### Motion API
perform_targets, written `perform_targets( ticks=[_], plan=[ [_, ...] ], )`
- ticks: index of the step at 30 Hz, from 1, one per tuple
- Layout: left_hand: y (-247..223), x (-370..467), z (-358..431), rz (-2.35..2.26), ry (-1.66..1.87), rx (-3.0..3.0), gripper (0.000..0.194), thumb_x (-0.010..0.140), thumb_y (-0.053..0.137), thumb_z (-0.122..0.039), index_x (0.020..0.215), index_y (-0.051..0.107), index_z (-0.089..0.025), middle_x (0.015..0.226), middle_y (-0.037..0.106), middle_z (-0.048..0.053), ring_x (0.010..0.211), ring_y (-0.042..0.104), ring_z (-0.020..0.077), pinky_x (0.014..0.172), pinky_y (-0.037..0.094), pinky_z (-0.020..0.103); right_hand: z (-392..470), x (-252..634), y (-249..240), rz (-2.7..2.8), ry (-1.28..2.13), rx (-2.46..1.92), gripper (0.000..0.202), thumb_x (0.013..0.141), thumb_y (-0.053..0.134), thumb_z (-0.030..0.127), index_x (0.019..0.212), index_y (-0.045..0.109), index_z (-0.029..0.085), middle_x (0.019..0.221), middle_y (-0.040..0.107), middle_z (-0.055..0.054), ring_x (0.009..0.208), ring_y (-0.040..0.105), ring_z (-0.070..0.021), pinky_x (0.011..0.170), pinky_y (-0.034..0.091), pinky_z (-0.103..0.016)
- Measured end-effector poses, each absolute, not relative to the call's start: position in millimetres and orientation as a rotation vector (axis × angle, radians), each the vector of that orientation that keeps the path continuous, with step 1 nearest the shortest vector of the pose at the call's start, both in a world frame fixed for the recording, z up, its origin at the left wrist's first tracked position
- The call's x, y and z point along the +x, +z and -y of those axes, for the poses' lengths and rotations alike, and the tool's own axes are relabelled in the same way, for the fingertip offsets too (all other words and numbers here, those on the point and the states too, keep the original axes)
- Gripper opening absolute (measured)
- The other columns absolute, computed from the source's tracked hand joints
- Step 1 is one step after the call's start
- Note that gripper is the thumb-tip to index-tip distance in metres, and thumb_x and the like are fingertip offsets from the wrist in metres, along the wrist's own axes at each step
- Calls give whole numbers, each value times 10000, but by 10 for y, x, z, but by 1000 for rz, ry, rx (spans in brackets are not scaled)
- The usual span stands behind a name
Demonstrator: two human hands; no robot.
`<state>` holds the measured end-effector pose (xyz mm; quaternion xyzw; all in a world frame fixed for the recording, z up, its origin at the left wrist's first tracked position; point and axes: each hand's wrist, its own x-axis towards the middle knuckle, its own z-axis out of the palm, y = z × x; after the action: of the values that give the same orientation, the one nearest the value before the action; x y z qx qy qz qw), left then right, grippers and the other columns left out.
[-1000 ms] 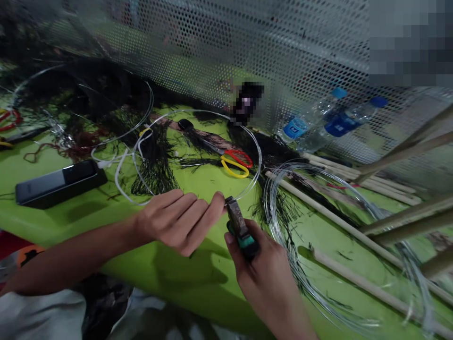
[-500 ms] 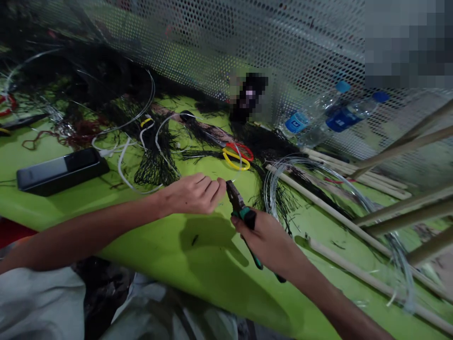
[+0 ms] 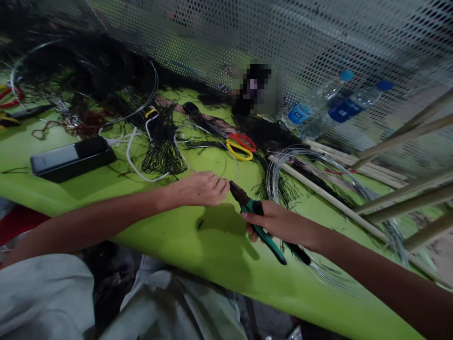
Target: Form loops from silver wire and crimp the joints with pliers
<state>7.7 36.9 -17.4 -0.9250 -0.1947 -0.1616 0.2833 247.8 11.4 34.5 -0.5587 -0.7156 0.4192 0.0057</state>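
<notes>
My right hand [image 3: 279, 222] grips pliers [image 3: 271, 243] with green and black handles, which are spread apart. The dark jaws point up and left, right beside the fingertips of my left hand [image 3: 203, 189]. My left hand is closed, knuckles up, over the front of the table. A thin loop of wire [image 3: 178, 144] curves behind it and runs down to the fingers; the pinched part is hidden. Beyond the hands lie scissors [image 3: 240, 147] with a red and a yellow handle loop.
A coil of clear wire [image 3: 274, 177] and wooden sticks [image 3: 329, 205] lie on the right of the green tabletop [image 3: 170, 226]. Water bottles [image 3: 343, 111] stand at the perforated panel [image 3: 198, 42]. On the left are a power bank [image 3: 72, 158], a white cable [image 3: 129, 158] and black netting [image 3: 164, 156].
The pliers have turned, their handles swinging right and spreading wider, while the jaws stay by my left fingertips. My left hand has shifted slightly right and up. The view has moved a little.
</notes>
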Motion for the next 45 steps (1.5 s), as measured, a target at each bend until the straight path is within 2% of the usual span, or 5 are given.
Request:
perform_targets(
  ticks=[3, 11, 19, 34, 45],
  plan=[
    [-78, 43, -321, 542, -452, -2472, 239, 996, 436, -27, 979, 670, -73, 709, 652, 27, 603, 597, 148, 554, 379, 303, -111, 2694, 400, 2400, 1317, -1822, 334, 925, 594, 436, 699, 687, 207, 553, 636, -29, 463, 571, -172, 443, 411, -270],
    [361, -152, -218, 399, -621, -2550, 282, 1031, 448, -113, 808, 613, -167, 661, 588, -25, 615, 571, 134, 553, 316, 302, 40, 2952, 772, 2824, -328, -1269, 447, 806, 462, 120, 1219, 605, 216, 1182, 718, -155, 1053, 682, -343, 597, 458, -356],
    [914, -243, -270, 544, -604, -3105, 284, 967, 447, -317, 774, 644, -248, 772, 652, 12, 674, 569, 172, 634, 379, 348, -114, 2816, 940, 2899, 206, -1158, 317, 945, 448, 226, 1206, 627, 216, 1180, 707, -128, 1033, 685, -294, 826, 545, -431],
    [1438, -147, -481, 293, -449, -4122, 406, 954, 533, -171, 550, 504, -176, 572, 404, -15, 536, 330, 100, 559, 283, 276, -107, 2660, 867, 2770, 955, -967, 327, 1013, 589, 336, 1301, 619, 182, 1146, 757, -96, 984, 726, -211, 813, 549, -302],
    [917, -50, -327, 925, -906, -4511, 440, 1001, 583, -480, 738, 662, -137, 540, 259, -67, 484, 218, 81, 491, 167, 264, 52, 2608, 202, 2281, 502, -1163, 391, 967, 596, 178, 1354, 559, 220, 1132, 740, -79, 959, 715, -205, 840, 565, -330]
  ],
)
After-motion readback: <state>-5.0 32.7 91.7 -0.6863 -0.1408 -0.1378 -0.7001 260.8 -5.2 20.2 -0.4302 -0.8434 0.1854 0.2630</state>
